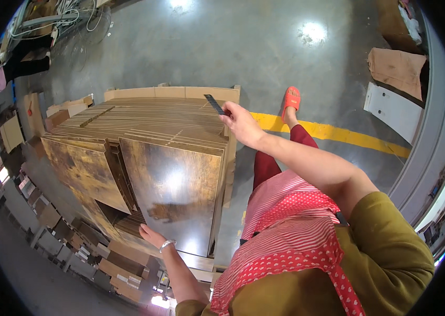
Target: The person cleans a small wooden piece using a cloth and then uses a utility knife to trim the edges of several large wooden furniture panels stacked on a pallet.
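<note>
Left hand: the left hand (pixel 152 236) reaches low, fingers extended and not closed around anything, beside the lower left edge of the right-hand board; whether the fingertips touch it cannot be told.
Right hand: the right hand (pixel 242 124) pinches one end of a dark flat strip (pixel 213 104), well apart from the left hand.
Left-hand board: a brown, wood-patterned board (pixel 83 169) leans at the front of the stack, a dark opening (pixel 108 211) below it.
Stack: many brown sheets (pixel 146 117) stand edge-up in close rows behind both boards.
Right-hand board: a glossy, wood-patterned board (pixel 175 192) lies between the two hands, its face reflecting overhead light.
Dark flat strip: above the stack's far right corner, pointing up and left.
Floor: a yellow line (pixel 333 132) runs right from the stack, past a red sandal (pixel 292 99).
Step in hand: judged to be handling at the right-hand board, strip held aside.
Next move: would call for a secure left-hand hold and the strip kept off the glossy face.
</note>
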`<state>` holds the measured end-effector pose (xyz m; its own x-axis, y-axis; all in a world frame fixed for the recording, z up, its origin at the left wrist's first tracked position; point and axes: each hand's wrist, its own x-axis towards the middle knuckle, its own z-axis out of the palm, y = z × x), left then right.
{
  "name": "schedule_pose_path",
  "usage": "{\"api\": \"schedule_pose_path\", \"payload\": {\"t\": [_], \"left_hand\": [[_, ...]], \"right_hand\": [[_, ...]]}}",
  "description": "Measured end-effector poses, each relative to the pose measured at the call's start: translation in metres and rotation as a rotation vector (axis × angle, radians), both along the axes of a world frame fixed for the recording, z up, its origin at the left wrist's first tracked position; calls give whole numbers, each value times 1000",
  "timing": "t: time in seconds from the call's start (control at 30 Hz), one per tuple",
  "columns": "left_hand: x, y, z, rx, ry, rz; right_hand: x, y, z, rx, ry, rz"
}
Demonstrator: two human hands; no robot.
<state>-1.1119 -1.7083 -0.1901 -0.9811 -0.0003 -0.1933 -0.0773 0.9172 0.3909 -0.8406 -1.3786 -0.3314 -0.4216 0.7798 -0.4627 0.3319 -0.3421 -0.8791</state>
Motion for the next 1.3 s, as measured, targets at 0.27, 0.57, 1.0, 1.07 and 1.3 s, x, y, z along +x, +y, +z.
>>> {"api": "schedule_pose_path", "payload": {"t": [0.27, 0.57, 1.0, 1.07, 1.3], "left_hand": [[-52, -151, -48, 380, -375, 569], [-86, -207, -25, 326, -491, 481], [-40, -279, -57, 26, -347, 788], [-40, -244, -58, 249, -507, 736], [-56, -251, -45, 202, -475, 621]], "right_hand": [[-34, 5, 14, 87, -16, 284], [-48, 3, 9, 183, -59, 375], [-30, 15, -6, 85, -42, 414], [-33, 9, 2, 4, -54, 384], [-44, 10, 12, 112, -81, 432]]}}
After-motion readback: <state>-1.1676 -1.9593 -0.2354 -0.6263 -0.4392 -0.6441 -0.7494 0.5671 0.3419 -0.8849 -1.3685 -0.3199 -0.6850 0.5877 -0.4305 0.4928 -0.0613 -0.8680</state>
